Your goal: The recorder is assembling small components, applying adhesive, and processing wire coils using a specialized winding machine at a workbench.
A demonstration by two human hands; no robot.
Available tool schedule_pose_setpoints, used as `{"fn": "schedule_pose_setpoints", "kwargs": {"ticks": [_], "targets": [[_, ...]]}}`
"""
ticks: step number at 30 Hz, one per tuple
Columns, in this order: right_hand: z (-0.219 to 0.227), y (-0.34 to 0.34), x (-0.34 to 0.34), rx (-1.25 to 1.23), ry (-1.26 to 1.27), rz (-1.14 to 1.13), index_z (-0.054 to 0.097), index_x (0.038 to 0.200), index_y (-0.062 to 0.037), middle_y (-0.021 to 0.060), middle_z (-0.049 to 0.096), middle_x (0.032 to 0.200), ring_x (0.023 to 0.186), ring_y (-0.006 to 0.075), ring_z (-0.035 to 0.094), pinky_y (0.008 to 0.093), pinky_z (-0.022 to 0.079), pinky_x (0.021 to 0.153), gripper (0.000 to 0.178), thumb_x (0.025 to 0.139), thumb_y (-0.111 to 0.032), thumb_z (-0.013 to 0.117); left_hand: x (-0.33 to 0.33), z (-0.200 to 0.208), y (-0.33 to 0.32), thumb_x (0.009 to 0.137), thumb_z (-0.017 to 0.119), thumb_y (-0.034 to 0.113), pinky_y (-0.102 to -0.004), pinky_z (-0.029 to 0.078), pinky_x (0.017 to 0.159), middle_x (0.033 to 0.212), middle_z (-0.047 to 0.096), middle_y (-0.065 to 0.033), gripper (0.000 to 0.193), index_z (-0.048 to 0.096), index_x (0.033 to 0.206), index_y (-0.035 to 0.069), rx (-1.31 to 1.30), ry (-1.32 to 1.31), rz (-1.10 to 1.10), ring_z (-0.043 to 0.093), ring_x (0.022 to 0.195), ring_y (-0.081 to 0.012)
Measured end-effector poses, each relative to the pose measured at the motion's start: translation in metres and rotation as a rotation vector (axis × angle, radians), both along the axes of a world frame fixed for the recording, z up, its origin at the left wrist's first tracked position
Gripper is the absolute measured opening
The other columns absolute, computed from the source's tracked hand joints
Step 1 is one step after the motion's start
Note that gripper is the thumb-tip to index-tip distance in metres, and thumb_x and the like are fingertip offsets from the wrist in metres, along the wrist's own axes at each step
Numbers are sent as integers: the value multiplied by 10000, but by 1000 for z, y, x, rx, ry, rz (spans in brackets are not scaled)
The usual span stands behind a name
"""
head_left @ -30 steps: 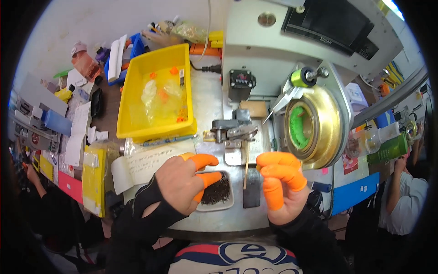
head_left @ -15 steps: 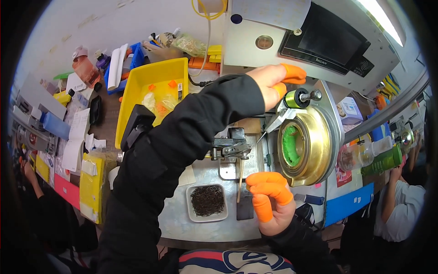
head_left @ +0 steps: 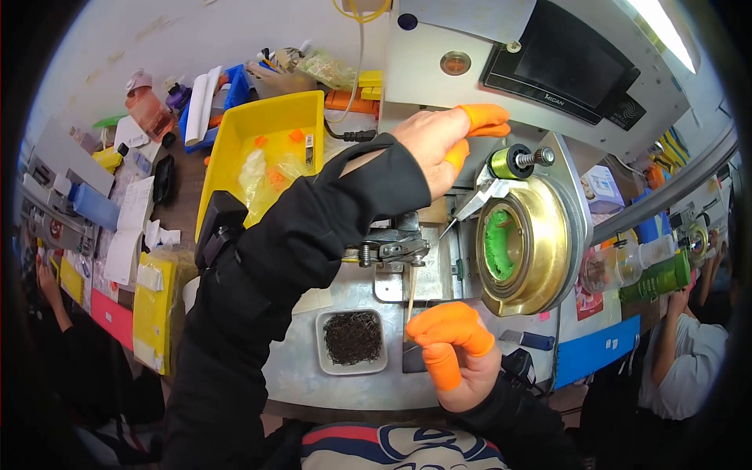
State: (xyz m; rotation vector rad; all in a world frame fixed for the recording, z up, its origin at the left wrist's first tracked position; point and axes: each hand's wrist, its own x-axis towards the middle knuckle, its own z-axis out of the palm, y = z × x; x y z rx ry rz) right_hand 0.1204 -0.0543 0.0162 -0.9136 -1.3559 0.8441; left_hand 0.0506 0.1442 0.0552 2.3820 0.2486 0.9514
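Observation:
My left hand [head_left: 439, 149], orange finger covers on its fingertips, reaches up in front of the machine with its thumb apart from its fingers; I see nothing in it. Just right of it are a small spool of yellow-green thread [head_left: 501, 163] and a large brass ring [head_left: 544, 243] with a green lining. Lower down, my right hand [head_left: 462, 352], also in orange finger covers, has its fingers curled to the thumb; anything pinched there is too small to make out. Behind it is a thin wooden stick [head_left: 412, 286], below a metal clamp [head_left: 395, 249].
A white tray of short dark pieces [head_left: 352, 338] stands on the metal worktop. Left of my arm are a yellow bin [head_left: 270, 117] and a wrapped yellow block [head_left: 154, 317]. A blue-handled tool [head_left: 536, 340] lies right of my right hand. A screen [head_left: 560, 63] is above; people sit at both sides.
My left hand has drawn back a little to the left and down, away from the spool. My right hand has shifted slightly left, its fingers curling closer to the thumb.

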Motion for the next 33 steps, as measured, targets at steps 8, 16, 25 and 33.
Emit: {"fn": "schedule_pose_setpoints", "kwargs": {"ticks": [8, 16, 25, 33], "targets": [[6, -1, -3, 0, -4, 10, 546, 831, 4, 127, 581, 856, 755, 211, 561, 273, 437, 679, 112, 728, 37, 574, 1, 6, -1, 757, 344, -100, -269, 347, 908, 1119, 510, -143, 426, 408, 1167, 0, -127, 129, -74, 478, 1071, -218], [6, -2, -4, -37, -44, 46, 554, 823, -2, 126, 583, 848, 756, 220, 565, 281, 443, 671, 111, 722, 29, 585, 15, 6, -1, 770, 366, -80, -283, 366, 899, 1101, 517, -149, 404, 398, 1166, -3, -123, 81, -115, 494, 1047, -232], [3, -7, -7, -71, 12, 93, 563, 821, -5, 129, 582, 858, 755, 230, 566, 284, 448, 655, 117, 713, 25, 596, 8, 2, 2, 751, 341, -95, -273, 335, 920, 1138, 498, -139, 440, 391, 1177, 0, -178, 35, -144, 471, 1075, -228], [3, -10, -9, -22, -57, 214, 567, 838, -6, 130, 580, 859, 748, 253, 574, 288, 457, 646, 137, 708, 10, 606, 4, -1, -2, 768, 352, -98, -262, 346, 907, 1141, 491, -137, 416, 398, 1169, 3, -227, 34, -132, 472, 1076, -211]]}}
